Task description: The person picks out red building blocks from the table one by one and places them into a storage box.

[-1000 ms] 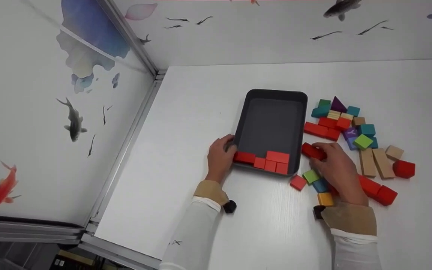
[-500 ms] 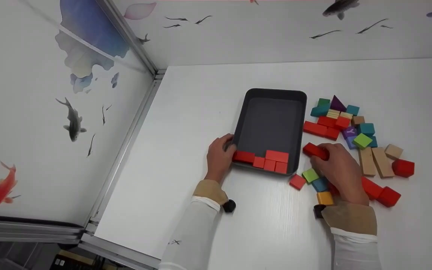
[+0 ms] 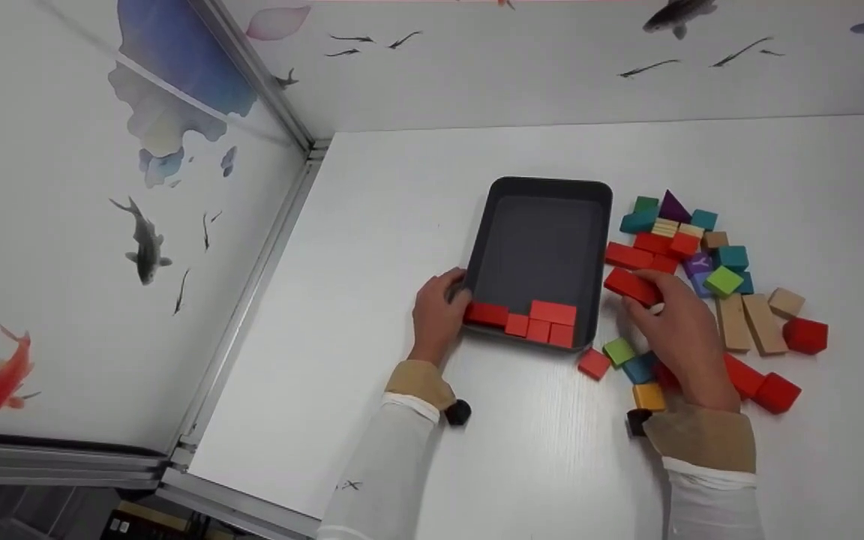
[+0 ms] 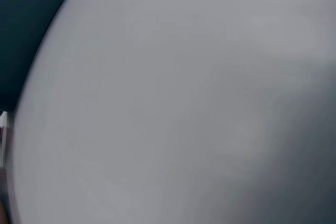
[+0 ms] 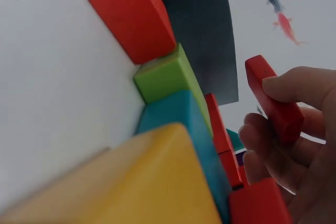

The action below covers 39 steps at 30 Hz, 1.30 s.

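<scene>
At the lower left corner of a dark grey baking tray (image 3: 541,247), my left hand (image 3: 436,319) grips the rim between thumb and fingers. Red blocks (image 3: 553,312) line the near end inside the tray. My right hand (image 3: 676,326) pinches a long red block (image 3: 631,286) just outside the tray's right side. In the right wrist view the thumb lies along one face of this red block (image 5: 273,98), held up above the other blocks. The left wrist view shows only the white tabletop and part of the tray's dark wall (image 4: 26,30).
Right of the tray lies a heap of colored blocks, with a purple triangle (image 3: 675,207) at its far end. Natural wood planks (image 3: 763,324) sit beyond my right hand. Close to the near right corner are a small red block (image 3: 594,364), a green block (image 3: 619,352) and a yellow block (image 3: 649,397).
My right hand has lifted the red block and shifted it slightly away from me, tilting it. My left hand and the tray have stayed put.
</scene>
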{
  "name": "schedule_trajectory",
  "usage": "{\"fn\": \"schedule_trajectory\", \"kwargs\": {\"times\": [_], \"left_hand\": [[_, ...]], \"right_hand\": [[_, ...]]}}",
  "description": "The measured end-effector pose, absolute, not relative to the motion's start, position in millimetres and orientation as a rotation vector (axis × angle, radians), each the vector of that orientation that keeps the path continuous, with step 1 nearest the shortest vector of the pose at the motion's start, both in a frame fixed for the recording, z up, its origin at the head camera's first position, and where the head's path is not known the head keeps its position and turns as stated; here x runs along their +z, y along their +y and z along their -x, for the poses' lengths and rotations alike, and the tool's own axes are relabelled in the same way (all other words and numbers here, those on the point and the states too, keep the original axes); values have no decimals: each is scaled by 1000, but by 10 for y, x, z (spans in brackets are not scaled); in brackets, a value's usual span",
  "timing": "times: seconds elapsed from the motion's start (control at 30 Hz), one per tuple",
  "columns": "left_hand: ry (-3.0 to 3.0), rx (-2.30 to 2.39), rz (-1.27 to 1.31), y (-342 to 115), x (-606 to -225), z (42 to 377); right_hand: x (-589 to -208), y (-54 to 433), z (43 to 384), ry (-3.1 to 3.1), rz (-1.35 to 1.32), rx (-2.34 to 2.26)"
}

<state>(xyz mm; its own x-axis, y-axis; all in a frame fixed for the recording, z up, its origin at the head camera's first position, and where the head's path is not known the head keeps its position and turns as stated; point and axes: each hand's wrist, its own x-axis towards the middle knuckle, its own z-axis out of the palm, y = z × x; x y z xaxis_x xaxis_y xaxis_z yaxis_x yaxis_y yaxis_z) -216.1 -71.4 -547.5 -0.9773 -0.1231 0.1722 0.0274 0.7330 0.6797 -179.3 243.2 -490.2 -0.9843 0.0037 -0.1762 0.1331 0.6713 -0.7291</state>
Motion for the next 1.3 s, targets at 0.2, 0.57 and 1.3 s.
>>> {"fn": "schedule_trajectory", "kwargs": {"times": [0.2, 0.57, 1.3], "left_hand": [[-2727, -1085, -82, -710, -5467, 2175], [-2710, -1058, -69, -703, -5466, 2175], [-2727, -1068, -83, -712, -5470, 2161]], "right_hand": [[-4893, 2366, 1801, 2722, -8, -1240], [-4911, 2228, 1835, 2705, 157, -1166], [-4980, 2077, 1836, 2697, 252, -1160]]}}
